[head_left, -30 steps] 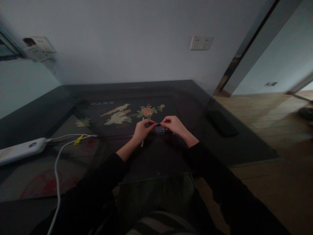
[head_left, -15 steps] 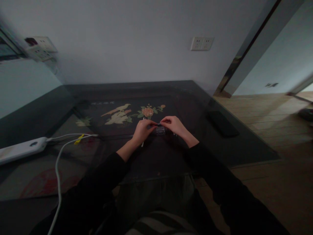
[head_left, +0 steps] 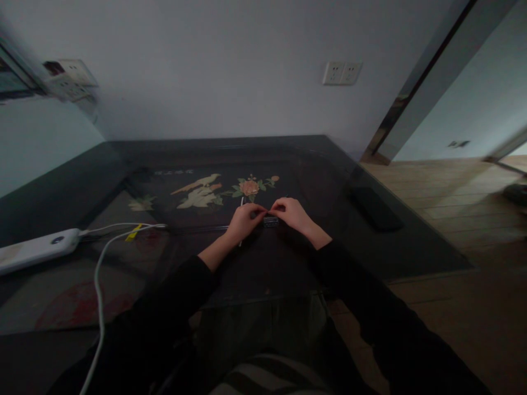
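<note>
My left hand (head_left: 242,222) and my right hand (head_left: 294,215) meet over the dark table, thumbs and forefingers pinched and almost touching. What they pinch is too small and dark to make out. Just below the fingertips is a small, shiny grey block-like object (head_left: 270,222) with a see-through look, partly covered by the fingers. I cannot tell whether it rests on the table or hangs from them. A thin white stick (head_left: 241,242) lies under my left hand, its two ends showing.
The glossy dark table (head_left: 255,274) bears a bird-and-flower picture (head_left: 200,192). A flat black object (head_left: 375,209) lies at the right. On the left are a white power strip (head_left: 39,249) and a white cable (head_left: 99,285) with a yellow tag (head_left: 133,232). A wall (head_left: 214,82) stands behind.
The fingertips have come slightly lower and closer together. Less of the shiny grey object shows beneath them, and the dark piece between the fingers is less visible.
</note>
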The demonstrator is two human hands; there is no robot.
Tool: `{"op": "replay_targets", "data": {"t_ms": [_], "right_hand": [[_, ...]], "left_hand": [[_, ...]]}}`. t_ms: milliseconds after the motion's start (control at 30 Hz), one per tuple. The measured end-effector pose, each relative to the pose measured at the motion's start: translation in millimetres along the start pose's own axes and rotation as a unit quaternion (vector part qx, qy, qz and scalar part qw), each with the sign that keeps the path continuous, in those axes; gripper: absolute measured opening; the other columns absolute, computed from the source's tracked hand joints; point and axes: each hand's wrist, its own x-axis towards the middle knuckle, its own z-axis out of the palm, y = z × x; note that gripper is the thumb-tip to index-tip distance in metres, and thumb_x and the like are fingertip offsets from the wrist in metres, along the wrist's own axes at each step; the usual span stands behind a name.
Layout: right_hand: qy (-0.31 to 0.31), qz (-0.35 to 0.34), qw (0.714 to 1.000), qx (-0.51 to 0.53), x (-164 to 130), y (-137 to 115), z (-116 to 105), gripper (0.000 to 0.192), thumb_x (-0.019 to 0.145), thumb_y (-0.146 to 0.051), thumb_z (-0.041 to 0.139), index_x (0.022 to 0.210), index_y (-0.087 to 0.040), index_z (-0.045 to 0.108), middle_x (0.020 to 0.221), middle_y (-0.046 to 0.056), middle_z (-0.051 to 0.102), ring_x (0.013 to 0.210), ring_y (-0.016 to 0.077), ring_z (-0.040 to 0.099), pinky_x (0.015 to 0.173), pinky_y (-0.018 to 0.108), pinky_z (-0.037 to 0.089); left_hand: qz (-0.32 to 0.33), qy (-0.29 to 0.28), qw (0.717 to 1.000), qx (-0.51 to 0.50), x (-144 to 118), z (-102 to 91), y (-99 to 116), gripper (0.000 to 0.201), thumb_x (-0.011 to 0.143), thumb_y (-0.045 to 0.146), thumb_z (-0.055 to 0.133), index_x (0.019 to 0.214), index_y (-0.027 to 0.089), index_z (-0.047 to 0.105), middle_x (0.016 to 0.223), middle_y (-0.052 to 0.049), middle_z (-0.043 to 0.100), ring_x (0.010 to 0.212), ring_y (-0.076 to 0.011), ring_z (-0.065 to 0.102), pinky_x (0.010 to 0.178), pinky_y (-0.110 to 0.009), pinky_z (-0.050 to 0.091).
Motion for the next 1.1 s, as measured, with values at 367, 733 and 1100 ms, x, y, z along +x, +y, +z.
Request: {"op": "replay_targets", "data": {"t_ms": [367,733,1100], "right_hand": [[-0.02,-0.018,0.996,-0.087,-0.8,-1.5,1.1,0.008,0.082,-0.015,0.072,0.075,-0.014,0.074,0.074,0.004,0.061,0.073,0.0149,0.054,0.07,0.027,0.038],[-0.056,-0.024,0.991,-0.123,-1.6,-0.1,0.0,0.009,0.085,-0.016,0.069,0.083,-0.017,0.077,0.079,0.005,0.062,0.078,0.0167,0.055,0.07,0.027,0.036],[-0.085,-0.044,0.985,-0.143,-1.7,-5.1,-6.7,0.009,0.088,-0.017,0.067,0.086,-0.017,0.076,0.085,0.005,0.062,0.084,0.0168,0.056,0.075,0.027,0.037]], "left_hand": [[0.022,-0.021,0.999,0.008,-2.5,2.3,-7.1,0.025,0.082,0.008,0.056,0.101,0.018,0.07,0.096,-0.006,0.069,0.089,-0.0176,0.065,0.085,-0.033,0.053],[0.028,-0.093,0.992,0.081,-6.2,0.0,-5.8,0.04,0.081,0.036,0.073,0.115,0.019,0.063,0.119,-0.01,0.067,0.113,-0.0278,0.06,0.097,-0.046,0.045],[0.017,-0.113,0.987,0.114,-5.0,-1.4,-3.7,0.044,0.08,0.038,0.073,0.119,0.021,0.062,0.12,-0.01,0.065,0.114,-0.0284,0.059,0.095,-0.044,0.044]]}}
